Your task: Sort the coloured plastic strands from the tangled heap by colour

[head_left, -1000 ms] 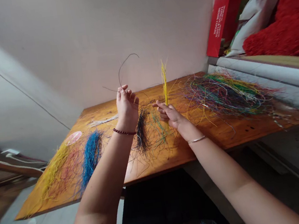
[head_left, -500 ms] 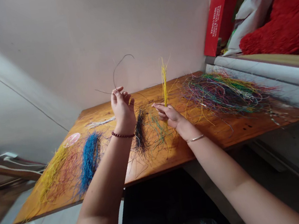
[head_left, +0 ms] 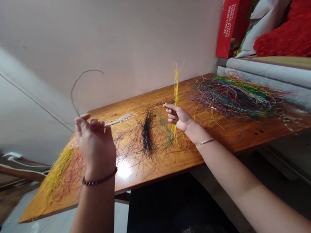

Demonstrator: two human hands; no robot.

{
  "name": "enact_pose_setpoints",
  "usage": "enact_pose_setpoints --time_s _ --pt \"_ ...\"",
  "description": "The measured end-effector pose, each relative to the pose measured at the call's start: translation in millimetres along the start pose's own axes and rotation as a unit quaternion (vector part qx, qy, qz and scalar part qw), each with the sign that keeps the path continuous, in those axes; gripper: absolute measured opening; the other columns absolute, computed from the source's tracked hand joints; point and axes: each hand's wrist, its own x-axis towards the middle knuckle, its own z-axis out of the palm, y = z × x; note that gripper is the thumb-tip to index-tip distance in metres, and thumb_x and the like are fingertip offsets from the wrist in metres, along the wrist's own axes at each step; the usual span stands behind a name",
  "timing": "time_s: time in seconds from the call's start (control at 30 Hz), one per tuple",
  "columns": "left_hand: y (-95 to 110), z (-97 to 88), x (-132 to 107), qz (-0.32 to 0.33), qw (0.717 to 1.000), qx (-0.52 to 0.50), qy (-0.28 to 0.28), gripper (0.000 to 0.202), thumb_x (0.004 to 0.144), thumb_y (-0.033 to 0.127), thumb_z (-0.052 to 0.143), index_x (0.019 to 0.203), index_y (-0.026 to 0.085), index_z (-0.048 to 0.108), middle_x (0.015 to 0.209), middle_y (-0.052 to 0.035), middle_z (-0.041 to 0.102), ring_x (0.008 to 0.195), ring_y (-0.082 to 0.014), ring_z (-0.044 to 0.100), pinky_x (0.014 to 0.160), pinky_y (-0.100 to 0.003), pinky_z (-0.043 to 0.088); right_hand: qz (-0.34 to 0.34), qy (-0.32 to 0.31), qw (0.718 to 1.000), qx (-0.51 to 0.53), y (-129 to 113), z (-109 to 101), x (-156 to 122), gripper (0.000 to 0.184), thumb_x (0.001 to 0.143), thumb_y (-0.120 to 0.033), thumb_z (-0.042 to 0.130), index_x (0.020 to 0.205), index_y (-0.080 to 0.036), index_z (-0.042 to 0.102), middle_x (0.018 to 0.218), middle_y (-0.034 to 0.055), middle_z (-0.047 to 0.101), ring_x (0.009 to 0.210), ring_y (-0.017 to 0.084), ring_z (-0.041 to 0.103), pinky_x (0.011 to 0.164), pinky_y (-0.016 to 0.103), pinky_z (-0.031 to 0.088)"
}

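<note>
My left hand (head_left: 94,140), raised over the left part of the table, pinches a long dark wire (head_left: 72,93) that curves up against the wall. My right hand (head_left: 180,117) is closed around a bundle of thin yellow wires (head_left: 176,81), held upright with its lower ends showing below the fingers. Between the hands, a pile of black wires (head_left: 147,133) lies on the table, with sparse green strands (head_left: 164,128) beside it. White wires (head_left: 121,119) lie just right of my left hand. Yellow wires (head_left: 60,159) and reddish strands (head_left: 72,171) spread at the far left.
A big tangle of mixed coloured wires (head_left: 235,96) covers the right part of the wooden table (head_left: 140,177). On a ledge at the right stand a red box (head_left: 229,15), a white bag (head_left: 267,10) and red fluffy fabric (head_left: 290,33). The wall rises behind the table.
My left hand has moved left and nearer with the dark wire, now hiding the blue wires. My right hand stays almost in place with the yellow bundle.
</note>
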Motion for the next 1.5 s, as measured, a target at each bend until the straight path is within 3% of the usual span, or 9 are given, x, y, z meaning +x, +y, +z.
enact_pose_setpoints --time_s 0.1,0.27,0.37,0.47,0.57,0.73,0.93,1.27,1.5 --pt "20.9 -24.9 -26.3 0.072 0.995 0.064 0.014 0.018 0.100 0.027 0.055 0.085 0.018 0.062 0.069 0.0022 0.047 0.060 -0.0080 0.048 0.053 -0.017 0.042 0.006 0.000 1.000 -0.006 -0.9 3.1 -2.8 0.034 0.066 -0.036 0.085 0.086 -0.016 0.066 0.056 -0.0111 0.041 0.040 0.001 0.013 0.040 0.022 0.007" --pt "42.2 -57.9 -50.0 0.135 0.980 0.127 0.077 0.020 0.099 0.020 0.054 0.082 0.015 0.063 0.079 -0.0017 0.056 0.081 -0.0100 0.060 0.073 -0.019 0.052 0.015 0.001 1.000 -0.021 -2.3 7.3 -6.8 0.031 0.068 -0.035 0.082 0.087 -0.017 0.065 0.057 -0.0105 0.046 0.040 0.001 0.014 0.041 0.023 0.009" --pt "48.9 -67.3 -59.4 0.106 0.986 0.127 0.028 0.012 0.096 0.015 0.056 0.086 0.016 0.062 0.071 0.0004 0.051 0.073 -0.0117 0.058 0.075 -0.023 0.053 0.016 -0.015 1.000 -0.022 -1.8 6.2 -6.3 0.029 0.070 -0.035 0.081 0.087 -0.018 0.065 0.059 -0.0104 0.049 0.040 0.002 0.013 0.041 0.024 0.008" --pt "47.7 -71.3 -65.3 0.083 0.989 0.125 -0.006 0.003 0.093 0.016 0.061 0.091 0.017 0.060 0.064 0.0041 0.040 0.055 -0.0083 0.040 0.054 -0.017 0.042 0.017 -0.035 0.999 -0.025 -1.2 3.9 -5.4 0.027 0.072 -0.035 0.079 0.088 -0.018 0.065 0.061 -0.0102 0.050 0.040 0.002 0.012 0.041 0.025 0.008" --pt "37.6 -73.9 -68.7 0.038 0.988 0.152 -0.010 0.011 0.093 0.024 0.064 0.089 0.016 0.057 0.061 0.0054 0.032 0.050 -0.0074 0.027 0.043 -0.015 0.026 0.017 -0.060 0.998 -0.024 -1.5 2.0 -5.5 0.026 0.073 -0.034 0.078 0.089 -0.017 0.065 0.062 -0.0102 0.050 0.041 0.002 0.011 0.041 0.024 0.008" --pt "18.9 -78.8 -79.4 -0.090 0.976 0.196 -0.025 0.020 0.092 0.033 0.065 0.087 0.015 0.056 0.061 0.0067 0.022 0.048 -0.0066 0.020 0.040 -0.015 0.019 0.023 -0.088 0.995 -0.032 -2.5 -0.6 -6.0 0.026 0.075 -0.034 0.078 0.088 -0.016 0.065 0.061 -0.0101 0.046 0.041 0.001 0.011 0.042 0.023 0.008" --pt "19.7 -84.1 -92.1 -0.079 0.979 0.186 0.013 0.020 0.091 0.032 0.065 0.085 0.016 0.056 0.061 0.0066 0.022 0.048 -0.0065 0.019 0.039 -0.015 0.019 0.030 -0.096 0.994 -0.040 -3.8 -1.0 -6.1 0.023 0.078 -0.034 0.075 0.089 -0.017 0.063 0.063 -0.0093 0.046 0.042 0.002 0.010 0.042 0.022 0.010" --pt "34.5 -107.7 -114.7 -0.078 0.990 0.069 0.096 0.011 0.089 0.017 0.064 0.085 0.016 0.053 0.059 0.0073 0.024 0.044 -0.0064 0.018 0.035 -0.015 0.019 0.045 -0.187 0.979 -0.069 -6.8 -3.5 -15.8 0.020 0.085 -0.032 0.069 0.081 -0.017 0.057 0.060 -0.0092 0.032 0.044 0.003 0.008 0.040 0.020 0.012" --pt "32.4 -119.2 -129.6 -0.109 0.988 0.040 0.098 0.020 0.076 0.005 0.066 0.088 0.016 0.055 0.066 0.0063 0.036 0.046 -0.0042 0.030 0.037 -0.011 0.028 0.056 -0.254 0.953 -0.156 -5.8 -0.9 -24.0 0.032 0.079 -0.040 0.074 0.070 -0.018 0.053 0.058 -0.0085 0.021 0.046 0.004 0.009 0.042 0.021 0.012"
